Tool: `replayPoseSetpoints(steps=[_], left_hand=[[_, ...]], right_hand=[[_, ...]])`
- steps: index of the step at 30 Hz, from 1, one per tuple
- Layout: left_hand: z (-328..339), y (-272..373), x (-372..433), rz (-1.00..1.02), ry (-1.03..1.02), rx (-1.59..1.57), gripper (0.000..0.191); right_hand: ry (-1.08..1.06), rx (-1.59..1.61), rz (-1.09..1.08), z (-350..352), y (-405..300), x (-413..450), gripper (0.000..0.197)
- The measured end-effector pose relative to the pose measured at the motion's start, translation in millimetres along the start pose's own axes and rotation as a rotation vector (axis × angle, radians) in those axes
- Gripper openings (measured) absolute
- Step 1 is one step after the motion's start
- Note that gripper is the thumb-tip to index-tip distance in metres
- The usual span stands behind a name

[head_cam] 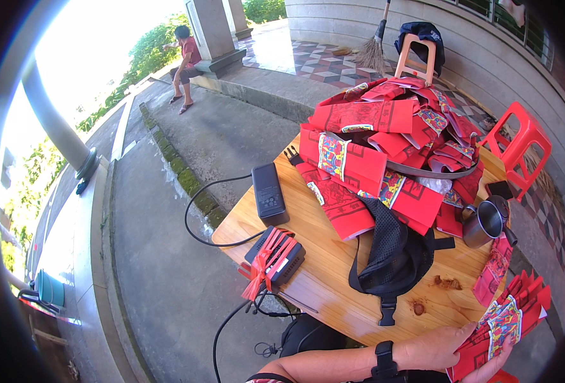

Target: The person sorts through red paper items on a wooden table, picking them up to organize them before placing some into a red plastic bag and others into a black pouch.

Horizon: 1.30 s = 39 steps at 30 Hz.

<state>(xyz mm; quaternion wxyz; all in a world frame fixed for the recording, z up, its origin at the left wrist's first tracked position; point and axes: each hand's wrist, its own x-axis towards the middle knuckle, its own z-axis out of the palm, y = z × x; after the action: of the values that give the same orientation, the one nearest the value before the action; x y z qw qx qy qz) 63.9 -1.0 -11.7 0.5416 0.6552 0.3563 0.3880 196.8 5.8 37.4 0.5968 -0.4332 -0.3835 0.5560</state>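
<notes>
At the table's near right corner, my left hand (438,345) grips a bundle of folded red papers (505,321) with multicoloured printed bands. My right hand (490,365) supports the same bundle from below, its fingers partly hidden by the paper. A black strap (384,359) circles my left wrist. Beyond my hands, a large heap of similar folded red papers (363,117) covers the far side of the wooden table (330,268). One red patterned strip (493,270) hangs at the right edge, close to the bundle.
A black mesh strap with buckle (392,258), a metal mug (483,222) and a phone (499,190) lie on the table. A cable joins a power bank (269,194) to a ribbon-tied black box (282,258). Red stool (519,143) stands right. A person (186,62) sits by a pillar.
</notes>
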Motion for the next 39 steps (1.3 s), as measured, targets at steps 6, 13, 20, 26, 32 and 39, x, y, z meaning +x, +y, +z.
replayPoseSetpoints(steps=[6,13,20,26,32,39], left_hand=[[1,-1,0,0.03,0.014,-0.003,0.064],[-2,4,-2,-0.014,-0.011,0.029,0.063],[-1,3,0,-0.041,-0.029,0.009,0.063],[0,2,-1,-0.028,-0.018,0.0,0.063],[2,0,0,-0.008,-0.004,0.006,0.064],[0,2,2,-0.008,-0.006,0.017,0.063]], right_hand=[[-0.02,0.01,-0.01,-2,0,1,0.055],[-0.008,0.001,-0.011,-2,0,0,0.056],[0.003,-0.005,-0.009,-3,1,0,0.056],[0.011,-0.003,-0.011,-5,1,-1,0.057],[-0.008,-0.023,-0.004,-3,-1,0,0.058],[-0.005,-0.052,0.002,2,-4,1,0.058]])
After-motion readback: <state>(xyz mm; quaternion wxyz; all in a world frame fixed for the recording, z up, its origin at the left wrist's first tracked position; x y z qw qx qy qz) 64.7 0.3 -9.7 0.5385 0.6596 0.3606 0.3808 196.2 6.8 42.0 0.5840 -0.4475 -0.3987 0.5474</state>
